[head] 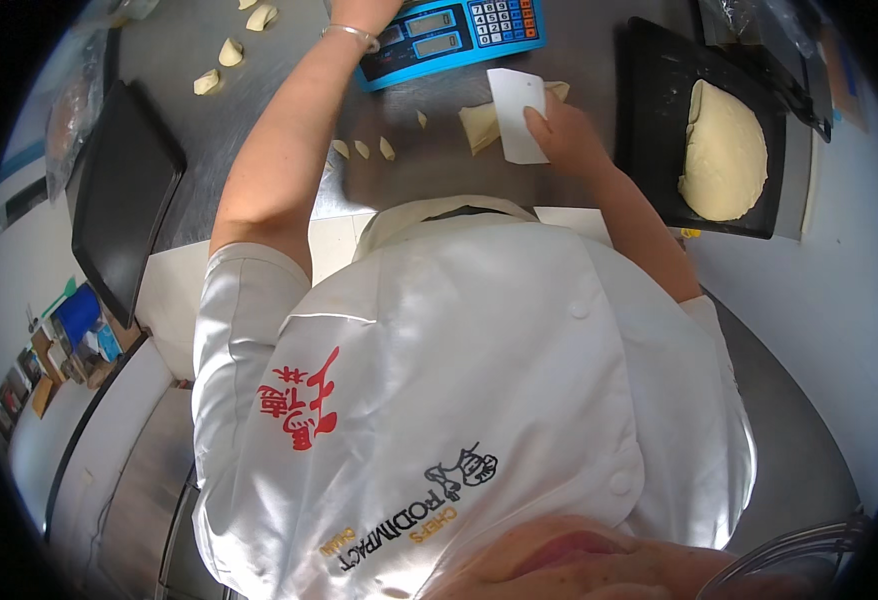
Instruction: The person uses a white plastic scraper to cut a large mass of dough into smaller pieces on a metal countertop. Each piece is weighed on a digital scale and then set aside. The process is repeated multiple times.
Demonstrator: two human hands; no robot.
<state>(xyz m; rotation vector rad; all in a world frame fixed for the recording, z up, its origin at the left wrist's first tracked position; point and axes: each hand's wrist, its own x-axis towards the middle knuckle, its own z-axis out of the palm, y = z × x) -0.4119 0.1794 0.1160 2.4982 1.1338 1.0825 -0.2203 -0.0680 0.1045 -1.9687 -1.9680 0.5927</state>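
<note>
My right hand [574, 135] grips a white dough scraper [515, 112]. The scraper stands over a piece of pale dough [476, 127] on the steel worktop [439, 176], and more dough shows behind it. My left hand [364, 11] is at the top edge beside a blue digital scale [450, 37]; its fingers are cut off by the frame, so what it holds is hidden. Several small dough slivers [386, 148] lie in front of the scale. Cut dough pieces [230, 52] sit in a line at the upper left.
A large folded slab of dough [725, 154] rests on a black baking tray [653, 165] at the right. Another dark tray [124, 202] juts past the worktop's left edge. Boxes and goods [71, 337] crowd a surface at the far left.
</note>
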